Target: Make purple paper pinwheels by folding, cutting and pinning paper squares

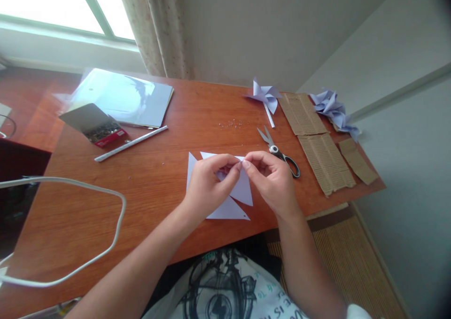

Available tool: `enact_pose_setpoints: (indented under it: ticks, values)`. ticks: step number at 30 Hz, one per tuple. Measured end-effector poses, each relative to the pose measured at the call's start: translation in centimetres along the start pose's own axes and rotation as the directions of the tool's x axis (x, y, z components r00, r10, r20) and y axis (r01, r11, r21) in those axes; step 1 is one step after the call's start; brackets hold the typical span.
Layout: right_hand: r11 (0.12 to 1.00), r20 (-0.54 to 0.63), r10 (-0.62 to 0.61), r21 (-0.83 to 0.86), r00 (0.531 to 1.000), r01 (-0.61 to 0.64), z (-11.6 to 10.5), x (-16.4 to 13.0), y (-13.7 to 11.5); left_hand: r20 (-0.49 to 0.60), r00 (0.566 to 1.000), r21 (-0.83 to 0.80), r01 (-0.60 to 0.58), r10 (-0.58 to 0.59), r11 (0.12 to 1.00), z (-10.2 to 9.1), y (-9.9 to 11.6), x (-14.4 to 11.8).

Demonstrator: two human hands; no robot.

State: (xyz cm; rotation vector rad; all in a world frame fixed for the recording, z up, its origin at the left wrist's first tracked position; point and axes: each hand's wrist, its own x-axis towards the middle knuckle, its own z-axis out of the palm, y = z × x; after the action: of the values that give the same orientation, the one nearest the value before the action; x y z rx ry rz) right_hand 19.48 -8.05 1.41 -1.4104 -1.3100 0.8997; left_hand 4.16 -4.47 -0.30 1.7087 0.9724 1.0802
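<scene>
A pale lilac paper square (228, 212), slit inward from its corners, lies flat near the table's front edge. A small dark hole shows at its lower right tip. My left hand (213, 180) is closed, thumb and forefinger pinching at the paper's upper right corner. Meeting it fingertip to fingertip, my right hand (270, 180) pinches the same corner. My fingers cover much of the paper's upper part, and any small thing between the tips is too small to make out. Just beyond my right hand lie scissors (276, 152) with black-and-grey handles, blades apart.
A paper pinwheel (266, 96) on a white stick lies at the back. More folded pinwheels (333, 110) rest beside cardboard pieces (312, 145) on the right. At left are a rolled paper stick (132, 143), an open small box (102, 128), plastic-covered sheets (123, 98) and a white cable (120, 215).
</scene>
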Motion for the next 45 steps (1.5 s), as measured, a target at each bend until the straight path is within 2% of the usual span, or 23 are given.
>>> enact_pose_setpoints:
  ticks: [6, 10, 16, 20, 28, 35, 45]
  values:
    - [0.996, -0.006, -0.013, -0.087, 1.000, 0.012, -0.20, -0.07, -0.18, -0.017, 1.000, 0.005, -0.018, 0.018, 1.000, 0.07, -0.03, -0.23]
    - [0.989, 0.040, -0.028, -0.144, 0.999, 0.033, -0.47, -0.17, -0.23, -0.040, 0.999, -0.022, -0.013, 0.012, 1.000, -0.05, 0.00, -0.14]
    - [0.975, 0.046, -0.053, -0.212, 0.998, 0.062, -0.74, -0.26, -0.17, -0.023, 0.999, 0.074, -0.022, 0.024, 0.997, -0.06, -0.01, -0.05]
    - [0.981, 0.036, -0.040, -0.189, 0.999, 0.046, -0.64, -0.23, 0.16, -0.026, 0.999, 0.129, -0.041, 0.045, 0.991, 0.11, -0.24, -0.16]
    - [0.993, 0.034, 0.014, -0.122, 0.999, -0.010, -0.61, 0.02, 0.20, -0.025, 1.000, 0.059, 0.006, -0.005, 0.998, 0.07, -0.01, -0.05]
    - [0.997, 0.032, 0.013, -0.074, 0.999, -0.010, -0.52, 0.05, 0.08, -0.055, 0.998, 0.050, 0.015, -0.012, 0.999, 0.03, 0.22, -0.07]
    - [0.959, 0.032, -0.156, -0.235, 0.987, 0.159, -0.54, 0.06, -0.39, -0.047, 0.999, 0.028, -0.003, 0.004, 1.000, -0.07, 0.31, -0.09]
